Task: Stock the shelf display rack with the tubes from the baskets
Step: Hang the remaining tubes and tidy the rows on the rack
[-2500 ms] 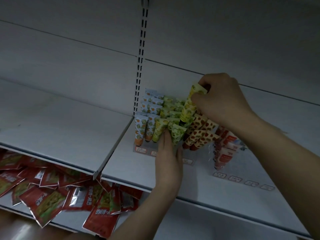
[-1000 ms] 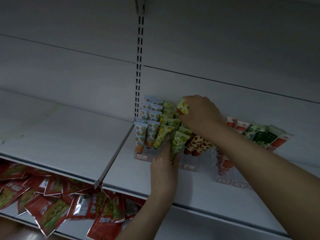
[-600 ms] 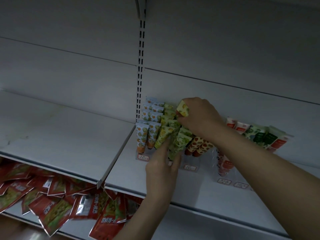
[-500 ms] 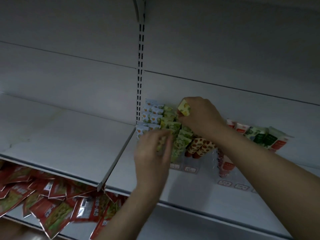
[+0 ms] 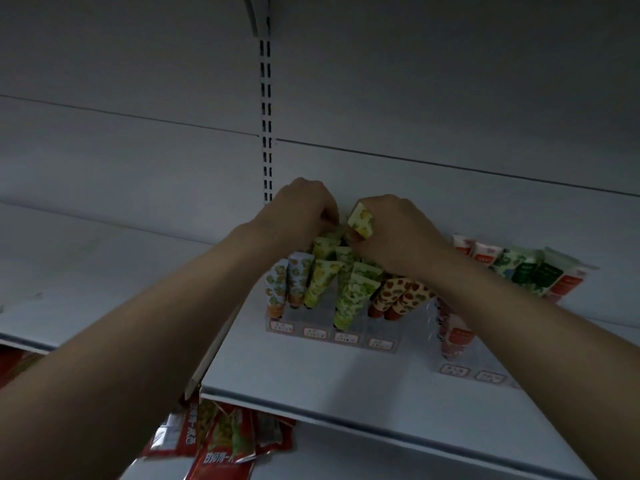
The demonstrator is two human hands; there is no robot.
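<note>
A clear display rack (image 5: 330,336) with price labels stands on the white shelf and holds rows of patterned tubes: orange, yellow, green and strawberry-red. My right hand (image 5: 394,233) grips a yellow-green tube (image 5: 361,220) at the rack's back rows. My left hand (image 5: 303,211) reaches over the rack's top left, fingers curled down among the back tubes; what they hold is hidden. A leaning green tube (image 5: 353,296) stands out in front.
A second rack (image 5: 467,370) to the right holds red, white and green tubes (image 5: 519,268). The slotted shelf upright (image 5: 266,133) rises behind my left hand. Red snack packets (image 5: 221,441) lie on the shelf below. The white shelf (image 5: 311,386) has a front lip.
My left hand rose from the front tubes to the rack's back left rows. My right hand stayed at the back with the yellow-green tube.
</note>
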